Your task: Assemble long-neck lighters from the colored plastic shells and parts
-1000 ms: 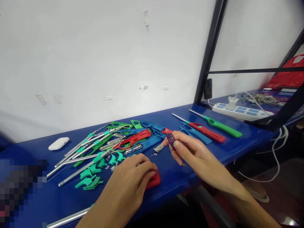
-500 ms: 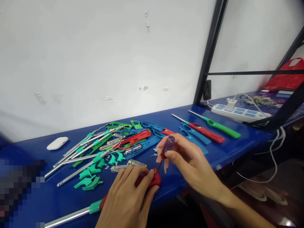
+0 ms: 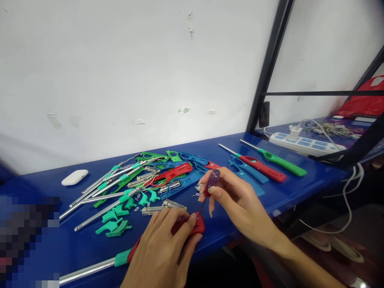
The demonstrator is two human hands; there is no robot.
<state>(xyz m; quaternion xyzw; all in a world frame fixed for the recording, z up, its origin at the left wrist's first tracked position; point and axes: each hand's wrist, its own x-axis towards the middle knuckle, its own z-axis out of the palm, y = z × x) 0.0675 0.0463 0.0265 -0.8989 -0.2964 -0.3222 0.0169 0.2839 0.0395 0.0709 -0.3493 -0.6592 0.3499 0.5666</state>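
Observation:
My left hand (image 3: 163, 244) is wrapped over a red long-necked gas lighter (image 3: 198, 226), holding it down near the table's front edge. Its teal collar (image 3: 121, 258) and silver tube stick out to the left. Between the fingers and thumb of my right hand (image 3: 237, 196) is a screwdriver with a purple handle (image 3: 213, 179). The screwdriver's thin shaft slants down to the end of the red handle, beside my left thumb. Whether the tip sits in a screw is too small to tell. Teal triggers (image 3: 114, 227) and clear fuel tanks (image 3: 153, 210) lie just beyond my left hand.
Metal lighter tubes (image 3: 99, 192) and red, blue and green handle shells (image 3: 171, 175) are heaped behind. Whole lighters, one red (image 3: 264, 168) and one green (image 3: 282, 163), lie at the right. A white earbud case (image 3: 75, 177), a power strip (image 3: 303, 143) and a black rack post (image 3: 265, 68) stand around.
The view has shifted slightly, so things sit a little further right. Both hands keep their hold, with the screwdriver still at the end of the red lighter.

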